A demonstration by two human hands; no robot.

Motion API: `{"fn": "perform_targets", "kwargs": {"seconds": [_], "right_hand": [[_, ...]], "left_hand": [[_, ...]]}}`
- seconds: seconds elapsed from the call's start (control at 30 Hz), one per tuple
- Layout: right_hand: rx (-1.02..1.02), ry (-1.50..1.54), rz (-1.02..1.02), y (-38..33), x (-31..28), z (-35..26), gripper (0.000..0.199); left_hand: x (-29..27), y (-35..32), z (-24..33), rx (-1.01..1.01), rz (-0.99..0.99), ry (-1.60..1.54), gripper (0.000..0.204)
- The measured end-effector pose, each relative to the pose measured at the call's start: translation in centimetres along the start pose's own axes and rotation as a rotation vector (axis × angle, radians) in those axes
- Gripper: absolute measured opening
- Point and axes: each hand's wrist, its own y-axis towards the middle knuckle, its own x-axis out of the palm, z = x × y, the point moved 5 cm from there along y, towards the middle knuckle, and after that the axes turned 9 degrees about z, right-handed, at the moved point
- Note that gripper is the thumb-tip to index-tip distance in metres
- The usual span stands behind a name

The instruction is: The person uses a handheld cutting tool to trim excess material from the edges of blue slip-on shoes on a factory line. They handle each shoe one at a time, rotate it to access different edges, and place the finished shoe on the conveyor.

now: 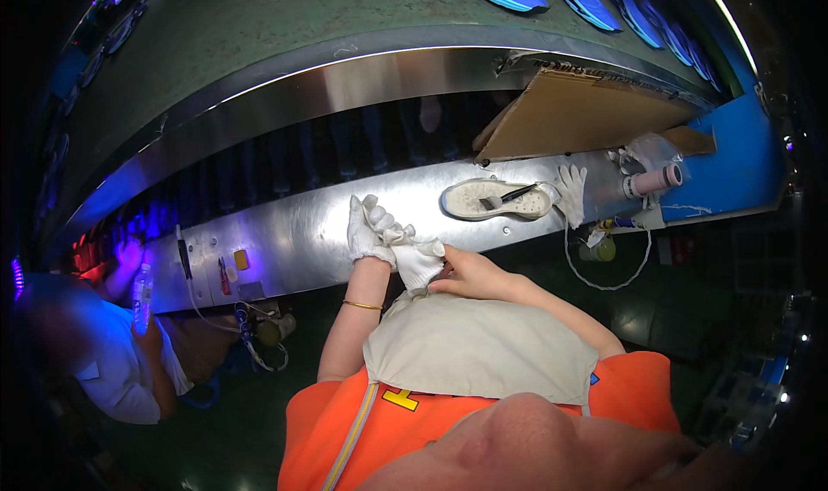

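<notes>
My left hand (366,237) wears a white knit glove and is raised at the front edge of the metal bench. A second white glove (421,262) hangs between my hands, its cuff toward me. My bare right hand (473,274) pinches that cuff at its right side. My left fingers are closed against the glove's finger end; the folds partly hide them. To the right, a pale shoe sole (470,202) lies on the bench with a dark-handled brush (511,196) across it. Another white glove (571,193) rests beside the sole's right end.
A folded cardboard sheet (595,112) leans behind the bench (319,219). A pink cylinder (657,181) lies at its right end. Blue soles (586,4) sit on the green conveyor (328,12) beyond. A co-worker (129,362) with a water bottle (142,297) is at left.
</notes>
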Motion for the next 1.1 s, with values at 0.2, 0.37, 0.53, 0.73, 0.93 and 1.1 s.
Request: {"fn": "perform_targets", "kwargs": {"seconds": [0.2,0.37,0.53,0.73,0.93,1.1], "right_hand": [[-0.181,-0.058,0.328,-0.5,-0.5,0.8,0.049],[-0.414,-0.122,0.577,-1.0,-1.5,-0.1,0.033],[-0.128,0.013,0.437,-0.9,-1.4,0.6,0.02],[-0.201,0.124,0.707,-1.7,-2.4,1.4,0.013],[-0.091,0.414,0.757,-1.5,-2.8,3.7,0.014],[-0.012,0.624,0.748,-1.0,-3.0,5.4,0.016]], "left_hand": [[-1.8,0.4,-1.0,0.045,0.098,0.068,0.038],[-1.8,-0.4,-1.6,-0.002,0.152,0.09,0.038],[-2.6,-0.3,-2.0,0.012,0.188,0.138,0.037],[-4.3,-0.6,-1.9,0.036,0.127,0.21,0.039],[-7.4,-0.1,1.8,0.435,0.291,0.524,0.048],[-6.9,-1.8,1.3,0.332,0.108,0.617,0.046]]}}
